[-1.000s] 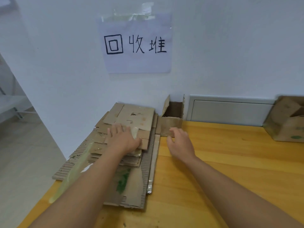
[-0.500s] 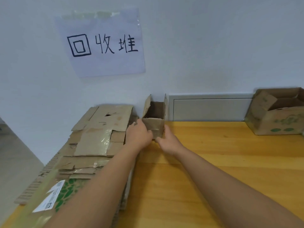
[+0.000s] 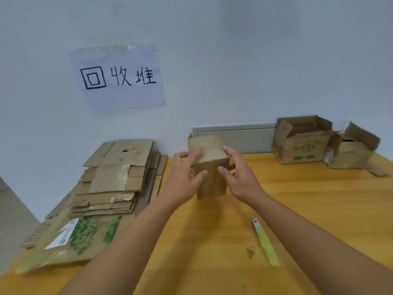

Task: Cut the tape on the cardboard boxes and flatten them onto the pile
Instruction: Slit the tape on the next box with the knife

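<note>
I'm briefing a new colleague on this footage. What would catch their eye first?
Centre frame, the left hand and right hand grip a small cardboard box above the wooden table. To the left lies the pile of flattened cardboard, under a handwritten sign on the wall.

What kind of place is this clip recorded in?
Probably a cardboard recycling corner indoors: a pile of flattened cardboard on a wooden table, a handwritten sign taped above, open boxes waiting.
</note>
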### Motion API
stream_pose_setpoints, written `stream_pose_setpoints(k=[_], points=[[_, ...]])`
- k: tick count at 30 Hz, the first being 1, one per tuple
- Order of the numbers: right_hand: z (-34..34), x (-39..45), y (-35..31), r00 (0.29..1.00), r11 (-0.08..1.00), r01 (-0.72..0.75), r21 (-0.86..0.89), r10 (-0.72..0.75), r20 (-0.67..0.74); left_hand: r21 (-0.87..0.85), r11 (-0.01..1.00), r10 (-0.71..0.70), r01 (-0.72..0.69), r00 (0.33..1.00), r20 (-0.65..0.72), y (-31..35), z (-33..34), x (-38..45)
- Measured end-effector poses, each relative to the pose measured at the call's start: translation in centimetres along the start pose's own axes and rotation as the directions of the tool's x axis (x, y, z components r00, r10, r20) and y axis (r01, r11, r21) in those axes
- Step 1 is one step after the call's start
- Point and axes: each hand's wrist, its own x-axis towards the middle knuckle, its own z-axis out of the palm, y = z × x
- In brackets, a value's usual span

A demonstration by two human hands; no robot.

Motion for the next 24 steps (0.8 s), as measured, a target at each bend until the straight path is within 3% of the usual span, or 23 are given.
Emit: stream_pose_setpoints(k=[4, 9, 11, 13, 16, 19, 24], points=[[-2.6, -3.0, -0.5, 0.999, 0.999, 0.042, -0.032, -0.042, -0.004, 0.047, 0.998, 0.033, -0.032, 0.999, -0.032, 2.0, 1.0, -2.6], [-4.2, -6.2, 0.3, 0.993, 0.992, -0.108, 0.059, 0.105, 0.054, 0.102, 0.995, 0.029, -0.018, 0.993, -0.112, 3.3, 2.5, -5.3], [-5.1, -7.9, 1.5, 0.98, 0.975, -0.197, -0.098, 0.198, 0.005, 0.091, 0.996, -0.008, 0.022, 0.988, -0.154, 3.3, 2.8, -5.8], [-5.7, -9.9, 3.0, 0.946, 0.872, -0.294, -0.393, 0.323, 0.01, 0.054, 0.996, -0.063, 0.076, 0.978, -0.198, 2.9, 3.1, -6.0], [-5.2, -12.8, 4.3, 0.861, 0.68, -0.249, -0.69, 0.482, 0.165, 0.046, 0.99, -0.118, 0.133, 0.963, -0.243, 2.4, 4.2, -6.4], [-4.1, -13.9, 4.3, 0.85, 0.656, -0.171, -0.735, 0.475, 0.227, 0.068, 0.985, -0.132, 0.158, 0.949, -0.286, 2.1, 5.2, -6.8], [-4.3, -13.1, 4.1, 0.828, 0.746, -0.195, -0.637, 0.473, 0.3, 0.068, 0.984, -0.14, 0.163, 0.956, -0.259, 1.3, 5.8, -6.9]])
